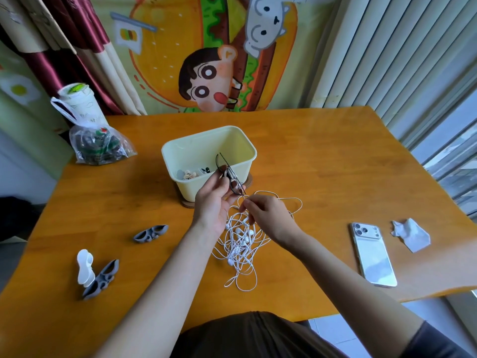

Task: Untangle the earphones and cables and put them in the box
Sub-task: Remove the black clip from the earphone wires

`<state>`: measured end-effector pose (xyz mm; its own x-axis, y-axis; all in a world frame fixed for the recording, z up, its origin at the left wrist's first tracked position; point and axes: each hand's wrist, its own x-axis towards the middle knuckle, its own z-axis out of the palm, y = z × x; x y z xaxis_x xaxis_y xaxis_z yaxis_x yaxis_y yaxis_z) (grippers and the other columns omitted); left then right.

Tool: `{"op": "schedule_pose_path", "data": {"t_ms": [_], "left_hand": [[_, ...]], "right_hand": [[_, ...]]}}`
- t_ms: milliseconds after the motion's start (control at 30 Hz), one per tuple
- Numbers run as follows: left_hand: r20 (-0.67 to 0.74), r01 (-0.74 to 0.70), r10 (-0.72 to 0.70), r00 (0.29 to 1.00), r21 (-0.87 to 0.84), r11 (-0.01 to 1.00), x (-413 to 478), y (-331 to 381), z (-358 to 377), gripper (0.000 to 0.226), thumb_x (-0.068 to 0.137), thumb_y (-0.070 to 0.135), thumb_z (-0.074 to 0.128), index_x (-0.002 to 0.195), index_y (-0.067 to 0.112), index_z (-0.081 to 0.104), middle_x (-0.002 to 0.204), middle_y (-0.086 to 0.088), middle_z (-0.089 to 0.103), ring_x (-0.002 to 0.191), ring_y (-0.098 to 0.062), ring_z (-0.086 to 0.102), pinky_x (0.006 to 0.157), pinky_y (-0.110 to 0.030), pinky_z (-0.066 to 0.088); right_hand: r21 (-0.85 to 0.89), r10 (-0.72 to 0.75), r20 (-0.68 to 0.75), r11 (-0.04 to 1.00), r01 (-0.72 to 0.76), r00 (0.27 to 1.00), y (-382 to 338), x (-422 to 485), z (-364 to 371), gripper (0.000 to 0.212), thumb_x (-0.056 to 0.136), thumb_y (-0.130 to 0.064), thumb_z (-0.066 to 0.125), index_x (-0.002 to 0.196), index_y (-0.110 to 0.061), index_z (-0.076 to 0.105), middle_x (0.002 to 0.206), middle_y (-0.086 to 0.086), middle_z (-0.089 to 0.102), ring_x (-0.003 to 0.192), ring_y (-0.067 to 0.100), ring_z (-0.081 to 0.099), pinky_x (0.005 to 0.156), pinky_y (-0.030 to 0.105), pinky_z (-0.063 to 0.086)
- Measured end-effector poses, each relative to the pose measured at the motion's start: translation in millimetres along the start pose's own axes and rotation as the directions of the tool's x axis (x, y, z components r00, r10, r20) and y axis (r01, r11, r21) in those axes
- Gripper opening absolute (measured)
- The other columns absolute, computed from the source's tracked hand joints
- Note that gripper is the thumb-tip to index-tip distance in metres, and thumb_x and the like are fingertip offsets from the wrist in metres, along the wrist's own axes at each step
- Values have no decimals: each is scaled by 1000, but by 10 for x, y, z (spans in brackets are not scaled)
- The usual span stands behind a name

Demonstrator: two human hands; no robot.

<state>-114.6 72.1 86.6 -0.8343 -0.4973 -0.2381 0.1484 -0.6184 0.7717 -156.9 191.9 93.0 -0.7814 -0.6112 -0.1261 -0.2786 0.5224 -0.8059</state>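
One orange table (pixel 335 164), cartoon backdrop (pixel 206 73) | left grip (pixel 214 205) holds black cable (pixel 224 159) | right grip (pixel 268 215) pinches white earphones (pixel 240 244)

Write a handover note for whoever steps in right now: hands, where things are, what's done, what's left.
Left hand: holds a looped black cable just in front of the box.
Right hand: pinches a strand of the white earphones, which lie tangled on the table.
Done: a few small items lie in the box; unclear what they are.
Left: box the black cable, then untangle and box the white earphones.
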Motion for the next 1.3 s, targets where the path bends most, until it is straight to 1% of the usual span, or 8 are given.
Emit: {"op": "schedule_pose_path", "data": {"t_ms": [133,367,500,667,867,1067,1200,1300], "left_hand": [[-53,-99,116,992,252,963,8,-44,-24,28,95,0,51,116,14,63,104,-4,69,88,-13,64,79,-29,56],[-107,-97,144,984,355,930,31,-110,-115,30,95,-3,50,114,14,65,97,-10,66,81,-22,57,83,-40,54],[72,-259,339,938,798,545,74,-183,-223,33,94,0,53,123,9,62,104,-10,54,95,-23,61,85,-27,51],[276,-304,132,952,905,297,72,-199,-368,42,92,-8,52,129,10,58,99,-2,48,95,-11,51,80,-2,38],[334,-283,-42,942,852,441,-12,-168,-381,38,94,0,53,127,18,58,107,-6,54,97,-7,52,81,-2,39],[379,-221,-109,919,725,652,-97,-156,-349,44,93,0,54,115,37,60,114,-12,58,108,-17,57,92,-21,48],[379,-167,-120,918,641,749,-112,-154,-360,44,93,-2,53,120,31,61,127,-14,58,119,-19,55,102,-31,45],[351,-122,-125,928,602,789,-111,-137,-364,43,93,-4,50,115,30,64,128,-20,56,118,-21,57,93,-27,50]], "right_hand": [[-91,-55,21,994,57,998,51,-28,31,28,98,-18,42,84,-15,66,57,-6,57,43,0,47,45,13,35],[-133,-73,19,988,75,997,67,-43,-3,28,99,-18,41,88,-14,67,60,-3,59,43,3,46,45,14,35],[-156,-106,30,982,110,994,35,-54,6,27,99,-17,41,88,-16,66,61,-2,59,43,5,46,47,19,35],[-178,-103,-23,979,97,994,46,7,-226,27,95,-27,48,75,-23,66,61,8,62,47,15,47,47,30,37],[-215,-102,-124,974,73,987,66,107,-510,27,96,-30,49,78,-21,68,59,-7,58,44,5,44,44,17,32],[-179,-75,-181,983,42,981,126,145,-510,25,96,-29,50,81,-21,68,63,-9,59,44,4,42,42,13,31],[-123,-80,-210,991,55,974,133,132,-464,25,96,-31,51,80,-21,68,64,-9,59,42,3,40,41,15,30],[-91,-84,-261,994,62,962,122,131,-466,25,96,-30,51,79,-21,67,64,-10,58,41,3,41,41,15,30]]}}
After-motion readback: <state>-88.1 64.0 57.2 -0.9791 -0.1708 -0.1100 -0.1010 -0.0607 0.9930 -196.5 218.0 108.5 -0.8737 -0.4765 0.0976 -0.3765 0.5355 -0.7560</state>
